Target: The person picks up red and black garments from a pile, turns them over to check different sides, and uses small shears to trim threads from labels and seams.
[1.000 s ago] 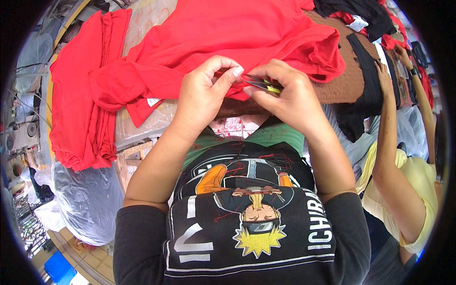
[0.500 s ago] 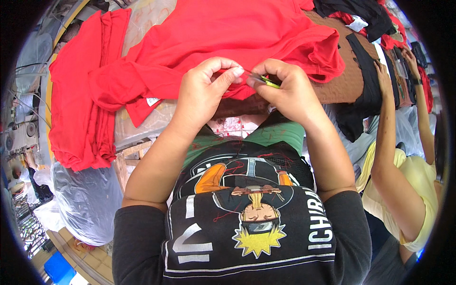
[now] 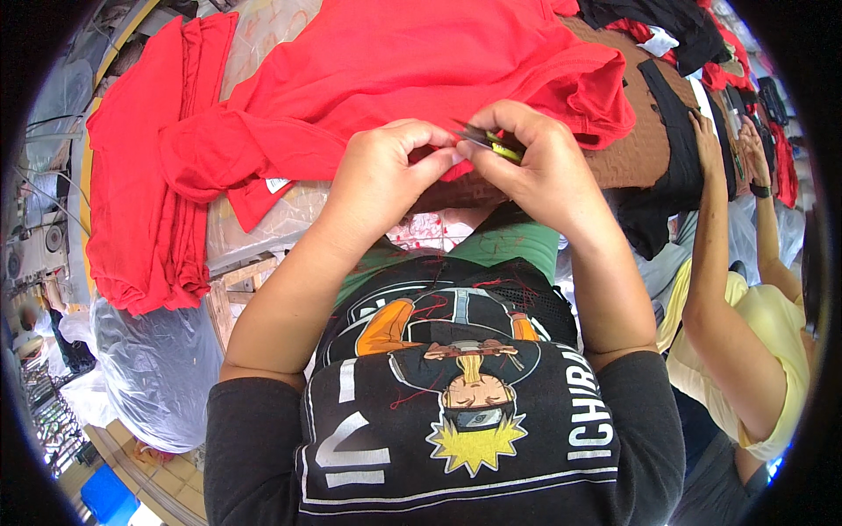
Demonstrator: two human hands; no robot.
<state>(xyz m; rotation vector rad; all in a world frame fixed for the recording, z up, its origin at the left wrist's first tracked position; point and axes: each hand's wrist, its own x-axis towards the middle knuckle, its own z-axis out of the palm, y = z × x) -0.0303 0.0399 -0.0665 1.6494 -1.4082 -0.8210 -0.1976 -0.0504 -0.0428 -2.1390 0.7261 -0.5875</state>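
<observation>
Both my hands meet over the near edge of a red knit garment (image 3: 403, 66), which lies spread with one sleeve out to the left. My left hand (image 3: 399, 162) is closed, thumb and forefinger pinching that edge; the exact bit of cloth or thread between the fingertips is mostly hidden. In my right hand (image 3: 539, 162) is a small pair of thread snips (image 3: 505, 151) with yellow-green handles. The dark blades stick out leftward past my fingertips, close to the left hand's fingers and the cloth.
A folded stack of red garments (image 3: 145, 175) hangs over the table's left side. Brown patterned cloth (image 3: 645, 158) covers the right, with black cloth pieces (image 3: 671, 131) on it. A co-worker's arm (image 3: 712, 210) reaches in there. Clear plastic bags (image 3: 158, 368) stand lower left. Red threads lie on my lap.
My left hand has shifted slightly right and down, its fingers nearer the right hand. The snips' blades now show more clearly. One of the co-worker's hands has lifted off the cloth.
</observation>
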